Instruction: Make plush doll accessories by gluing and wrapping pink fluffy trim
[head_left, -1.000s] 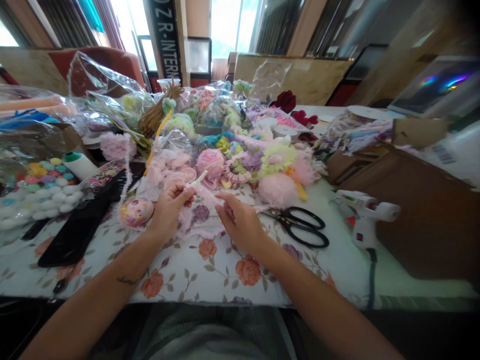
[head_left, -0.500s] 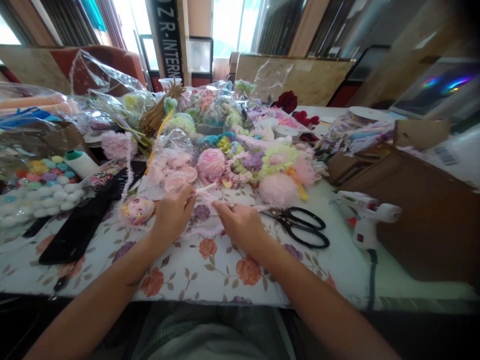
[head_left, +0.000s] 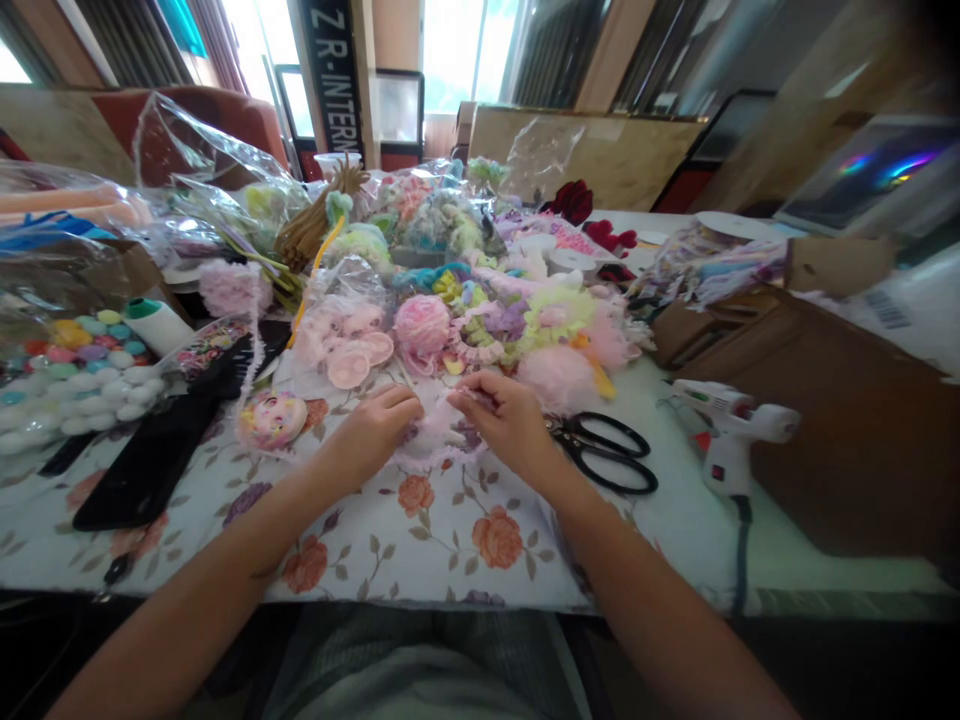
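A fluffy pale pink strip (head_left: 437, 432) lies on the flowered tablecloth (head_left: 420, 530) between my two hands. My left hand (head_left: 375, 430) rests on the cloth with its fingers curled onto the strip's left end. Fingers pinched, my right hand (head_left: 510, 420) grips the strip's right end. A round pink-and-yellow doll face (head_left: 271, 420) lies just left of my left hand. Black scissors (head_left: 607, 452) lie right beside my right hand.
A white glue gun (head_left: 726, 432) stands right of the scissors, its cord running off the table's front edge. Pompoms, pink trims and plastic bags (head_left: 450, 290) pile up behind my hands. A bag of coloured balls (head_left: 67, 375) and a black strip (head_left: 150, 460) lie at left, brown cardboard (head_left: 840, 420) at right.
Both hands have lowered onto the table and moved right. The white stick that my left hand held up is no longer in view. The pink strip now sags in a loop between them.
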